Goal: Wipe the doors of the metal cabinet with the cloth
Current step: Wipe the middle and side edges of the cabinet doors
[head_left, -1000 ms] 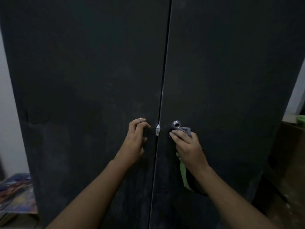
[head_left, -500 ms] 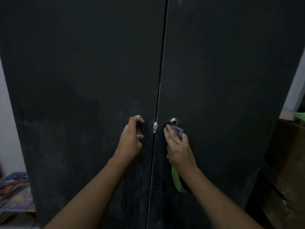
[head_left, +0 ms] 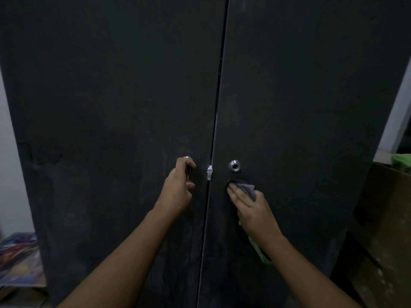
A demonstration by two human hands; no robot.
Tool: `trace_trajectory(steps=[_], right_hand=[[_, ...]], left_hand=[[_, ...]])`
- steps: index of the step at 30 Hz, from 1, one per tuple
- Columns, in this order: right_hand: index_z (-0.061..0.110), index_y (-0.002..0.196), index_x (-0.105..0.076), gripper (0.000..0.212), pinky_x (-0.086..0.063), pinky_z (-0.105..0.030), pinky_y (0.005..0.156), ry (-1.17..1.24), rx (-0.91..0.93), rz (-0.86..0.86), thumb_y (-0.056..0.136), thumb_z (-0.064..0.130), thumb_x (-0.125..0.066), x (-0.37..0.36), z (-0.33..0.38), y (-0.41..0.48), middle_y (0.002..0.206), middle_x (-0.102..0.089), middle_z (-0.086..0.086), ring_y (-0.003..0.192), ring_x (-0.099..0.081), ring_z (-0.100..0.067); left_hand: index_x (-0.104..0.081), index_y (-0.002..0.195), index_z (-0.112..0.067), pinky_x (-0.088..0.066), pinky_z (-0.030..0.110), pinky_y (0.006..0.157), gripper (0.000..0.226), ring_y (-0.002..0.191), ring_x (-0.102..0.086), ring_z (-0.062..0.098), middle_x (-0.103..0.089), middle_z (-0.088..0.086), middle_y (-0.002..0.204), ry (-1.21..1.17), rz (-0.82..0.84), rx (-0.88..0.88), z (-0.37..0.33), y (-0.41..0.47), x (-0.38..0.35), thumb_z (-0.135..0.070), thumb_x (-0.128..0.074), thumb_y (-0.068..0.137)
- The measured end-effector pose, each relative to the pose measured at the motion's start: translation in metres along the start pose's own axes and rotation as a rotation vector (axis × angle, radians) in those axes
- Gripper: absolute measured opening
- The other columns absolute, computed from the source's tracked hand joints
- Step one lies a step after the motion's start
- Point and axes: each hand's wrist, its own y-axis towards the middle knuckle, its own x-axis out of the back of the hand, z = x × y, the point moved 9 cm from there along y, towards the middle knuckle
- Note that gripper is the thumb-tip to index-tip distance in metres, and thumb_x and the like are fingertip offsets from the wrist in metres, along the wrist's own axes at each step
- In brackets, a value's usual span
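My right hand (head_left: 251, 210) lies flat on the right door (head_left: 311, 96), fingers straight, pressing the cloth (head_left: 248, 188) against the panel. The cloth sits under my palm and fingers, just below the right knob (head_left: 233, 166) and apart from it. A grey fold shows past my fingertips, and a pale green end hangs down beneath my wrist. My left hand (head_left: 178, 187) is on the left door (head_left: 111, 107), with its fingers curled round the left knob (head_left: 187, 157); only the knob's top edge shows above my knuckles. It does not touch the cloth.

Both doors are closed, dark and matt, with faint smears and dull patches around knob height. A small white tab (head_left: 209, 172) sits on the seam between the knobs. A cardboard box (head_left: 389, 218) stands beside the cabinet on the right.
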Motion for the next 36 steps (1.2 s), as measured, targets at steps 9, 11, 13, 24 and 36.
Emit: trace_trajectory(steps=[9,11,13,24,36], right_hand=[[0.014,0.149,-0.044,0.063,-0.027,-0.014,0.095,0.189,-0.246,-0.228,0.087,0.003,-0.045,0.047,-0.030,0.035,0.158,-0.031,0.010,0.103,-0.047,-0.030],[0.015,0.148,-0.046,0.062,-0.021,-0.009,0.100,0.228,-0.231,-0.225,0.088,0.004,-0.042,0.048,-0.030,0.045,0.157,-0.034,0.010,0.114,-0.049,-0.031],[0.016,0.147,-0.048,0.059,-0.025,-0.014,0.104,0.219,-0.188,-0.230,0.090,0.005,-0.038,0.053,-0.023,0.053,0.155,-0.039,0.010,0.117,-0.050,-0.032],[0.013,0.144,-0.051,0.057,-0.054,-0.041,0.073,-0.264,0.228,-0.068,0.089,0.002,-0.048,0.042,0.011,0.036,0.151,-0.047,0.006,0.095,-0.045,-0.030],[0.015,0.150,-0.042,0.071,-0.046,-0.035,0.086,0.044,-0.236,-0.168,0.083,-0.002,-0.057,0.056,-0.035,0.027,0.158,-0.034,0.008,0.093,-0.046,-0.028]], left_hand=[[-0.034,0.113,-0.034,-0.049,0.020,0.066,0.060,0.081,-0.059,0.017,-0.050,0.008,0.106,0.069,0.027,0.022,0.000,0.000,-0.001,0.016,-0.049,0.083],[-0.034,0.112,-0.035,-0.046,0.019,0.064,0.060,0.081,-0.059,0.017,-0.051,0.008,0.100,0.069,0.031,0.034,0.000,0.000,-0.002,0.015,-0.048,0.083],[-0.035,0.110,-0.034,-0.043,0.016,0.062,0.059,0.080,-0.058,0.018,-0.051,0.008,0.097,0.076,0.023,0.036,-0.001,0.000,-0.002,0.016,-0.048,0.082],[-0.036,0.108,-0.032,-0.041,0.014,0.058,0.056,0.076,-0.054,0.013,-0.050,0.006,0.092,0.112,0.024,0.050,-0.003,0.000,-0.003,0.015,-0.049,0.082],[-0.034,0.107,-0.032,-0.043,0.020,0.061,0.056,0.077,-0.055,0.014,-0.049,0.006,0.095,0.124,0.044,0.048,-0.006,0.000,-0.002,0.016,-0.048,0.081]])
